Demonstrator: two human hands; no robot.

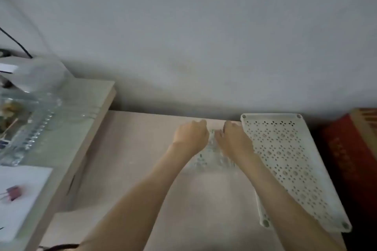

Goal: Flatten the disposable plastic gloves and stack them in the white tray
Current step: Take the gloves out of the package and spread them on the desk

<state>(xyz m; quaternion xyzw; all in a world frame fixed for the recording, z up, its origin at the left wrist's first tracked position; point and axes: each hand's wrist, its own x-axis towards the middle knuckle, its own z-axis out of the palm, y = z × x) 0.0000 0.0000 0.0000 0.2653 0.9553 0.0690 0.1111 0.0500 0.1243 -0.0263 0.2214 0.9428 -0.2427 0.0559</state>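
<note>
A clear, crinkled plastic glove (210, 159) lies on the pale tabletop (132, 169), hard to make out against it. My left hand (191, 138) and my right hand (234, 142) sit side by side at the glove's far end, fingers curled down onto the film. Whether they pinch it or only press on it is not clear. Immediately right of my right hand stands the white perforated tray (285, 159); no gloves show inside it. My forearms hide parts of the glove's edges.
A raised shelf (67, 134) on the left carries a clear plastic container (34, 91) and glassware. White paper with a red binder clip (13, 192) lies at the lower left. A red box (350, 159) stands beyond the tray. The wall runs close behind the table.
</note>
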